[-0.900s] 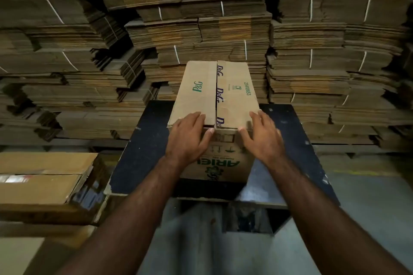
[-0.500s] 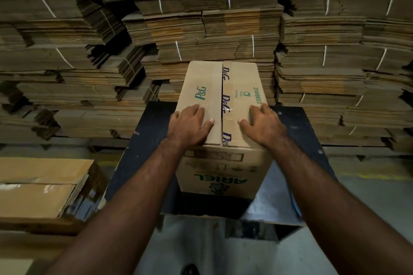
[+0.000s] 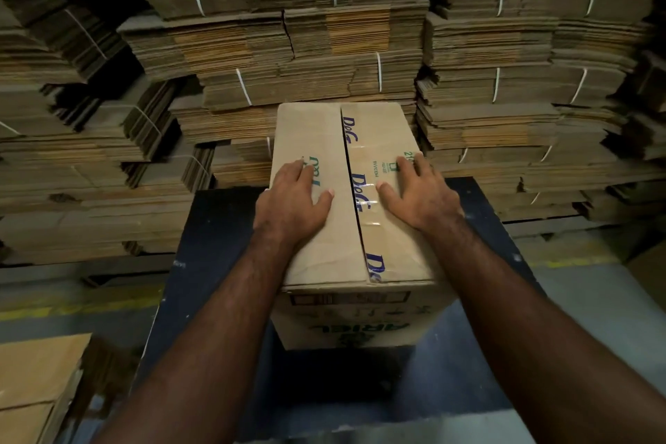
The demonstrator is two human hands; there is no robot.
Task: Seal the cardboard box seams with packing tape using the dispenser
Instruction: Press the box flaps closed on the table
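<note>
- Cardboard box (image 3: 317, 227) is the landmark for everything that follows: it stands upright on a dark blue table (image 3: 216, 263), with its two top flaps folded shut and meeting along a centre seam (image 3: 355, 198) that runs away from the person.
- Behind the box, bundles of flattened cardboard (image 3: 324, 47) rise in strapped stacks and fill the whole back of the room, spreading out to the left and right of it as well.
- Under the box, the table top shows bare on both sides and at the near edge, scuffed with pale specks.
- Down to the left of the box, off the table, lies a pile of flat brown sheets (image 3: 36, 378).
- On the box top, to the left of the seam, the left hand (image 3: 293, 200) lies flat, palm down, fingers spread and gripping nothing, partly covering green lettering.
- On the box top, to the right of the seam, the right hand (image 3: 420, 191) presses flat in the same way, fingers splayed and empty, its thumb close to the seam.
- Along the right flap beside the seam runs blue printed lettering (image 3: 360, 191), with glossy patches across it near the right thumb; whether that shine is tape I cannot tell.
- On the box's near face, green lettering (image 3: 360, 330) reads upside down.
</note>
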